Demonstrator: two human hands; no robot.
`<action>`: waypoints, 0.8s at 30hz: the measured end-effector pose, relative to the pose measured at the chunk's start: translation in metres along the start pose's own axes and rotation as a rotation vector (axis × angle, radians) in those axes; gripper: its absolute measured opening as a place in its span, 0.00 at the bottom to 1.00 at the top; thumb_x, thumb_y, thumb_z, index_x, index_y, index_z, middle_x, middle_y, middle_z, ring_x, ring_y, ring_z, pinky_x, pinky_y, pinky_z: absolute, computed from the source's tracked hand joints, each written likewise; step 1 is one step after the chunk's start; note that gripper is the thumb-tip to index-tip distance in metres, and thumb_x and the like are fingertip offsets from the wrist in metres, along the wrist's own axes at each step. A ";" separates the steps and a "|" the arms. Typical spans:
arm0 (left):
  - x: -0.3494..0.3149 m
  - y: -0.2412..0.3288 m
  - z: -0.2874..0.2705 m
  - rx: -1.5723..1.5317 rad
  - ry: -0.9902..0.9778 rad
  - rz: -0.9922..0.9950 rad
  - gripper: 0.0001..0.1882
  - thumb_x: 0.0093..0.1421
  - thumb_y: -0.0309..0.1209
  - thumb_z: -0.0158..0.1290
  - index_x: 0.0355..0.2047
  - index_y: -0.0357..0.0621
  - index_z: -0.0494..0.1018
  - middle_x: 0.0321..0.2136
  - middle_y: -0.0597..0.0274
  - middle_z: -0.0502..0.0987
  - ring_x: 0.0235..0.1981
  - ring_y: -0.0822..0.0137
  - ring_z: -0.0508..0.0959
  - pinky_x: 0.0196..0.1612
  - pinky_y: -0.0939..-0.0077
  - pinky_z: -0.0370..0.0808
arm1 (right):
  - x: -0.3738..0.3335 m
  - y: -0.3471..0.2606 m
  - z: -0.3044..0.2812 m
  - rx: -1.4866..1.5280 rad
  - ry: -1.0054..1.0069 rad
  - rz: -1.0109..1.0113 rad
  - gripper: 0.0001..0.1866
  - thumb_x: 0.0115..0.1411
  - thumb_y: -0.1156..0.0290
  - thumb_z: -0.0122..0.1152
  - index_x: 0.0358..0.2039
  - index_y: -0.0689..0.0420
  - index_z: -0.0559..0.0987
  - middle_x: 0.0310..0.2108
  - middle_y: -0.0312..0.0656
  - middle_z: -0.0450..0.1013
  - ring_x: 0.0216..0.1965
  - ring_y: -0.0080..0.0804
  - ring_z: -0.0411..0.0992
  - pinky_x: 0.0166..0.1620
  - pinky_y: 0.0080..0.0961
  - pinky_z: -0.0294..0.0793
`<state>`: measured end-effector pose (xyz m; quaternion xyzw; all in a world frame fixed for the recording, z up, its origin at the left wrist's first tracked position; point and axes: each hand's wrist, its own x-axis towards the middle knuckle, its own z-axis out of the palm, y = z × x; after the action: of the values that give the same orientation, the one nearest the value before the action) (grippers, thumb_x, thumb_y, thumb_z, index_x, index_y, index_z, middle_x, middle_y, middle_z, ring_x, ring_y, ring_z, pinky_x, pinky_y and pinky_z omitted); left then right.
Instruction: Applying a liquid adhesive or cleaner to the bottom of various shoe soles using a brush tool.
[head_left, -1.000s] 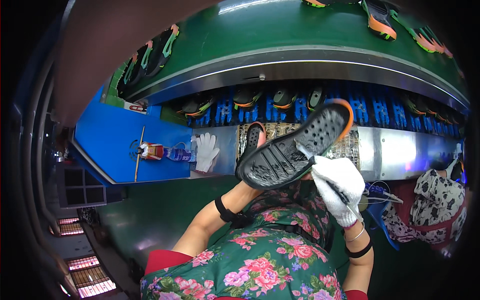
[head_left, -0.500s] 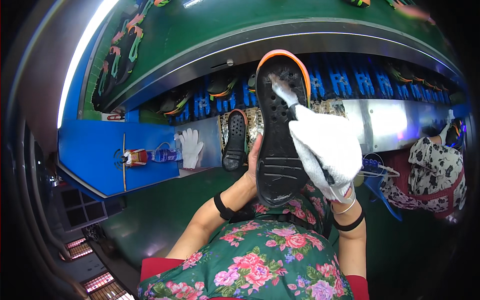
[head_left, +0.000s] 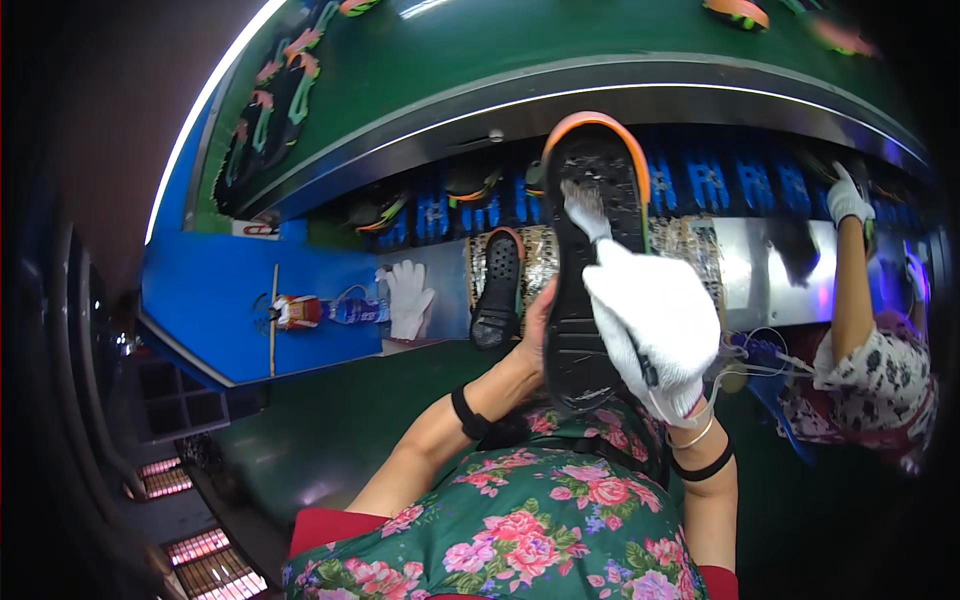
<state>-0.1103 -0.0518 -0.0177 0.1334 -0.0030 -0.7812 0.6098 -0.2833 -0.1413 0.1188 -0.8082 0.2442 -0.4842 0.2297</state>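
A black shoe sole point(head_left: 577, 340) with an orange rim at its far end is held upright before me. My bare left hand point(head_left: 537, 325) grips its left edge, fingers hidden behind it. In my right hand point(head_left: 660, 320), which wears a white knitted glove, is a brush point(head_left: 586, 210). Its spread bristles press on the sole's upper part, where the surface looks wet. The fingers are closed round the handle, whose dark end shows below the palm. Left of my left hand, a second black sole point(head_left: 497, 285) with small holes leans on the bench edge.
Behind stands a rack of blue holders point(head_left: 710, 185) with shoes, under a metal-edged green conveyor point(head_left: 480, 60). On the left, a blue table point(head_left: 210, 310) bears a bottle point(head_left: 355, 310); a white glove point(head_left: 408, 300) lies nearby. At right, a co-worker's gloved hand point(head_left: 848, 198) reaches to the rack.
The whole view has shifted, so things sit farther right. The brush has moved slightly down the sole, its bristles fanning out. The co-worker's arm has come up to the rack.
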 end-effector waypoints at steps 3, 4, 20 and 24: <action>0.003 0.006 0.005 -0.029 0.016 -0.041 0.40 0.76 0.64 0.42 0.73 0.46 0.67 0.66 0.48 0.77 0.64 0.51 0.80 0.71 0.49 0.75 | 0.004 -0.003 0.006 0.159 0.002 -0.028 0.16 0.53 0.83 0.78 0.43 0.57 0.90 0.42 0.46 0.88 0.40 0.38 0.84 0.45 0.32 0.83; 0.006 0.008 0.007 -0.051 -0.018 -0.032 0.41 0.76 0.65 0.41 0.73 0.46 0.67 0.66 0.48 0.76 0.64 0.52 0.80 0.71 0.50 0.75 | 0.006 -0.003 0.006 0.189 0.061 0.055 0.15 0.54 0.83 0.77 0.42 0.57 0.90 0.42 0.46 0.87 0.39 0.39 0.84 0.45 0.33 0.83; 0.056 0.019 0.061 0.011 -0.344 -0.009 0.63 0.61 0.82 0.45 0.79 0.43 0.53 0.71 0.35 0.66 0.66 0.36 0.75 0.67 0.32 0.76 | -0.015 0.002 0.013 0.133 -0.007 0.010 0.18 0.54 0.81 0.76 0.47 0.57 0.90 0.47 0.47 0.87 0.44 0.44 0.85 0.50 0.36 0.83; 0.061 0.021 0.065 -0.059 -0.281 0.114 0.58 0.65 0.77 0.46 0.79 0.45 0.54 0.72 0.45 0.68 0.68 0.37 0.73 0.65 0.29 0.76 | -0.023 0.002 0.015 0.339 0.075 0.141 0.17 0.53 0.81 0.77 0.45 0.57 0.91 0.43 0.47 0.87 0.43 0.43 0.85 0.49 0.36 0.84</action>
<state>-0.1174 -0.1260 0.0362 0.0042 -0.0731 -0.7561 0.6503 -0.2796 -0.1268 0.0961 -0.7202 0.2236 -0.5309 0.3866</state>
